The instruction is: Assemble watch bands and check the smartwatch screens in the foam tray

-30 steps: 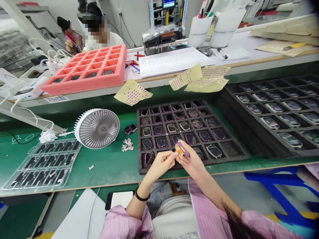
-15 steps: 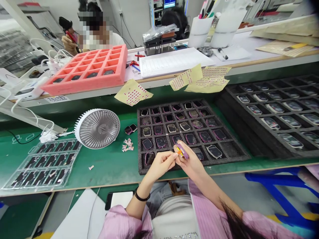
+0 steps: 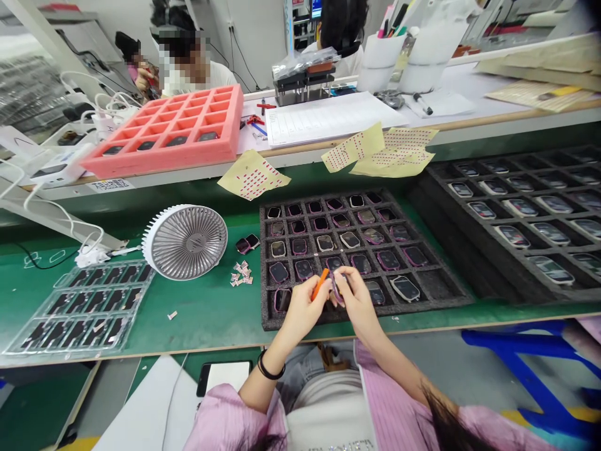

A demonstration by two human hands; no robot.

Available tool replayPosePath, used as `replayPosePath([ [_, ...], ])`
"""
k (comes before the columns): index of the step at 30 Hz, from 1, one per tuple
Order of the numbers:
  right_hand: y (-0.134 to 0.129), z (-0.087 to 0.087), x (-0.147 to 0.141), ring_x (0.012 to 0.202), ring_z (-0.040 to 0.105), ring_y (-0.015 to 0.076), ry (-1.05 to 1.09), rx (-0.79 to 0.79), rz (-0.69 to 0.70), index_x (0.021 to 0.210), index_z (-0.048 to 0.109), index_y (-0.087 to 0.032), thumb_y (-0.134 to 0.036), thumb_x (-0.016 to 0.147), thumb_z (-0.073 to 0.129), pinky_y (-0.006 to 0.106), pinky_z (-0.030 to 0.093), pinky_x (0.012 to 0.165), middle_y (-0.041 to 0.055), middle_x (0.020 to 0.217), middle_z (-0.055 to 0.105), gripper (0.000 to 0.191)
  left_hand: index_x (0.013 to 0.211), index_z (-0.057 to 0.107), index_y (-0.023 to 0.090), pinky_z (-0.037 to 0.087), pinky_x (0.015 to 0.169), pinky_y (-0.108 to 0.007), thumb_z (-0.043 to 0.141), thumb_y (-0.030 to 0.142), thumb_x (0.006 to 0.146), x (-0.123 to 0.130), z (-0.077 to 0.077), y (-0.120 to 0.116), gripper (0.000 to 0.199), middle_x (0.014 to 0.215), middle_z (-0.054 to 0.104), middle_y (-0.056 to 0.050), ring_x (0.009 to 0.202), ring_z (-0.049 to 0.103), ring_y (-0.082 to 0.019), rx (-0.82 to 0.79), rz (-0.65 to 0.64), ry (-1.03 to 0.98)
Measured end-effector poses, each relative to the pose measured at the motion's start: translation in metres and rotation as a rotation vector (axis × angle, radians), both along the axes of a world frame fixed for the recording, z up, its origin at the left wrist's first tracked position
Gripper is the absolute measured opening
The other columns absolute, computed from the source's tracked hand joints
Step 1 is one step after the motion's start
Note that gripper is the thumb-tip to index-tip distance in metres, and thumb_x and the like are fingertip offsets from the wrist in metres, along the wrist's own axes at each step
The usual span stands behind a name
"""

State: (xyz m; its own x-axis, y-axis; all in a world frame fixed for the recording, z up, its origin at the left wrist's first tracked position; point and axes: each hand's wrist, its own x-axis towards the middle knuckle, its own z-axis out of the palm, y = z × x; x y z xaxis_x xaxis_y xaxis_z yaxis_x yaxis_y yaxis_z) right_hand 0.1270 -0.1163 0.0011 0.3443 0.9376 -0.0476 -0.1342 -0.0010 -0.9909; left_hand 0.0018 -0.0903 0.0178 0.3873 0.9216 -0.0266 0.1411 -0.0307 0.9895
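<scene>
My left hand [image 3: 301,312] is closed in a pinch beside a slim orange piece [image 3: 320,284], which sticks up past the fingertips; its exact kind is unclear. My right hand [image 3: 359,304] grips a purple-framed watch case [image 3: 337,290], tipped on edge, its face turned from view. Both hands meet above the front edge of a black foam tray [image 3: 265,319]. Watch cases with purple or silver frames, such as a silver one [image 3: 404,289], lie in its compartments. Fingers hide part of the purple case and its contact with the orange piece.
A white fan [image 3: 185,242] stands left, near small pinkish pieces [image 3: 241,274] and a clear blister tray [image 3: 51,307]. Another foam tray [image 3: 451,207] lies right. A pink foam tray [image 3: 159,164] and yellow sticker sheets [image 3: 253,175] sit on the shelf. Co-workers are beyond.
The orange piece now points upward beside my left fingers, where before it lay against the purple case. My right hand has turned the case on edge. The view shifted slightly.
</scene>
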Motion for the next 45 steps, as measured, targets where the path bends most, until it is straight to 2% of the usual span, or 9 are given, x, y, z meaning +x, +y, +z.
replayPosePath([
  [3, -0.003, -0.013, 0.016, 0.063, 0.051, 0.0149, -0.529, 0.057, -0.116, 0.091, 0.056, -0.021, -0.046, 0.089, 0.051, 0.03, 0.042, 0.063, 0.0015, 0.079, 0.06, 0.025, 0.063, 0.04, 0.018, 0.024, 0.05, -0.02, 0.043, 0.041, 0.09, -0.031, 0.002, 0.005, 0.035, 0.056, 0.033, 0.006, 0.052, 0.031, -0.007, 0.128, 0.195, 0.209],
  [7, -0.012, -0.024, 0.028, 0.082, 0.054, 0.0215, -1.072, 0.159, 0.016, 0.086, 0.063, -0.02, -0.037, 0.094, 0.045, 0.036, 0.037, 0.077, 0.0066, 0.085, 0.065, 0.026, 0.063, 0.045, 0.018, 0.026, 0.053, -0.021, 0.046, 0.038, 0.089, -0.086, 0.007, 0.018, 0.034, 0.054, 0.037, 0.005, 0.052, 0.035, -0.009, 0.223, 0.414, 0.545],
  [12, -0.015, -0.014, 0.013, 0.085, 0.049, 0.0236, -1.373, 0.258, 0.054, 0.094, 0.068, -0.018, -0.034, 0.095, 0.048, 0.036, 0.034, 0.076, 0.0107, 0.09, 0.058, 0.026, 0.087, 0.062, 0.016, 0.035, 0.06, -0.024, 0.048, 0.041, 0.09, -0.114, 0.007, 0.026, 0.028, 0.073, 0.067, -0.006, 0.063, 0.058, -0.018, 0.165, 0.514, 0.778],
  [17, -0.002, -0.005, -0.001, 0.08, 0.045, 0.0254, -1.566, 0.215, 0.192, 0.086, 0.069, -0.018, -0.043, 0.093, 0.048, 0.038, 0.032, 0.072, 0.0114, 0.083, 0.057, 0.034, 0.106, 0.062, 0.016, 0.041, 0.064, -0.026, 0.047, 0.044, 0.092, -0.112, 0.004, 0.02, 0.035, 0.085, 0.072, -0.011, 0.073, 0.066, -0.023, 0.163, 0.563, 0.767],
  [23, -0.001, -0.019, 0.017, 0.081, 0.049, 0.0228, -1.441, 0.273, 0.285, 0.097, 0.068, -0.019, -0.033, 0.098, 0.038, 0.036, 0.037, 0.073, 0.0101, 0.088, 0.057, 0.034, 0.099, 0.064, 0.017, 0.039, 0.061, -0.023, 0.047, 0.043, 0.092, -0.108, 0.0, 0.007, 0.032, 0.073, 0.067, -0.005, 0.061, 0.059, -0.016, 0.21, 0.481, 0.719],
  [27, -0.014, -0.025, 0.027, 0.093, 0.052, 0.0236, -1.312, 0.318, 0.182, 0.113, 0.063, -0.014, -0.025, 0.098, 0.036, 0.037, 0.043, 0.081, 0.0139, 0.099, 0.056, 0.033, 0.092, 0.064, 0.016, 0.037, 0.059, -0.021, 0.046, 0.044, 0.092, -0.108, 0.0, 0.002, 0.033, 0.065, 0.061, -0.002, 0.056, 0.052, -0.013, 0.216, 0.474, 0.687],
  [31, -0.019, -0.017, 0.019, 0.112, 0.047, 0.0304, -1.424, 0.37, 0.071, 0.101, 0.069, -0.017, -0.029, 0.095, 0.046, 0.044, 0.038, 0.091, 0.0169, 0.114, 0.056, 0.027, 0.091, 0.063, 0.016, 0.036, 0.061, -0.02, 0.045, 0.045, 0.092, -0.107, 0.0, 0.0, 0.034, 0.071, 0.062, -0.003, 0.059, 0.05, -0.012, 0.212, 0.455, 0.632],
  [38, -0.001, -0.011, 0.0, 0.085, 0.052, 0.0261, -1.513, 0.292, 0.294, 0.084, 0.067, -0.017, -0.047, 0.087, 0.057, 0.041, 0.039, 0.079, 0.0116, 0.087, 0.059, 0.032, 0.082, 0.061, 0.017, 0.034, 0.059, -0.02, 0.044, 0.047, 0.092, -0.096, 0.003, -0.004, 0.036, 0.067, 0.058, 0.0, 0.057, 0.045, -0.011, 0.199, 0.369, 0.568],
  [45, 0.003, -0.005, -0.011, 0.076, 0.057, 0.0218, -1.035, 0.195, 0.476, 0.097, 0.059, -0.021, -0.032, 0.091, 0.051, 0.04, 0.042, 0.08, 0.0046, 0.08, 0.065, 0.014, 0.095, 0.061, 0.017, 0.03, 0.054, -0.02, 0.039, 0.043, 0.094, -0.081, 0.011, -0.013, 0.034, 0.06, 0.047, 0.004, 0.054, 0.042, -0.011, 0.05, 0.223, 0.334],
])
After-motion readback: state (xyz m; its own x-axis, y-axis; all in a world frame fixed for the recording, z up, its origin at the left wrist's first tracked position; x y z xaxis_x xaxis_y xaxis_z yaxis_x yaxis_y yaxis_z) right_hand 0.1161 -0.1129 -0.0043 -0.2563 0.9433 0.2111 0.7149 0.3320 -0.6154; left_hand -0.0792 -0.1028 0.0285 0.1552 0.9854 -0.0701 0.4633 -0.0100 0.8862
